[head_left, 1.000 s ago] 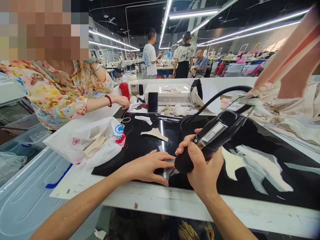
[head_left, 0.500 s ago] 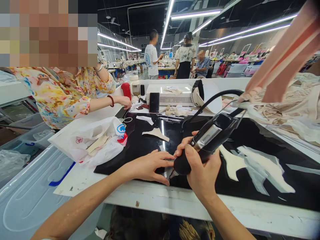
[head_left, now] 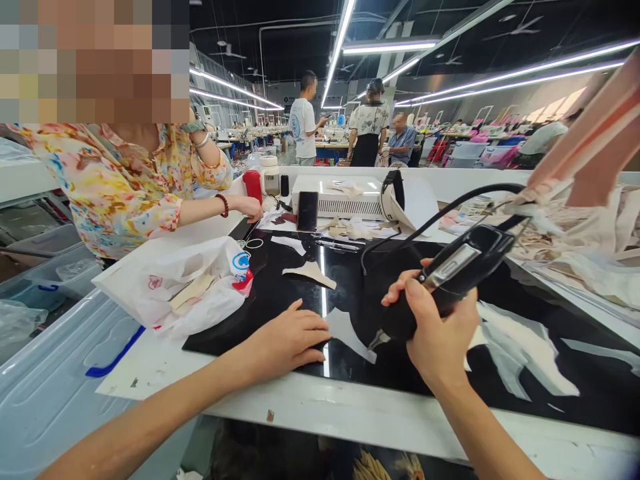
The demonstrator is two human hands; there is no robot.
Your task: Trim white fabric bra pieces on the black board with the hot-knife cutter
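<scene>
My right hand [head_left: 436,333] is closed around a black corded hand tool [head_left: 450,273] with a silver panel, its tip pointing down at the black glossy work surface [head_left: 280,287]. A thin pale piece of material [head_left: 350,332] lies flat just left of the tool's tip. My left hand [head_left: 290,337] rests palm down on the black surface beside that piece, fingers stretched out and holding nothing. The tool's black cable [head_left: 450,203] arcs up and back to the right.
A person in a floral blouse [head_left: 120,187] stands at the left, hand by a red cup [head_left: 253,183]. A white plastic bag [head_left: 185,280], pale cut pieces [head_left: 310,272], a phone [head_left: 307,211], a white machine [head_left: 345,193] and heaped fabric [head_left: 575,233] surround the surface. Other people stand far back.
My right hand has carried the tool to the right, away from my left hand, uncovering the pale piece. My left hand has drawn back slightly and lies flat.
</scene>
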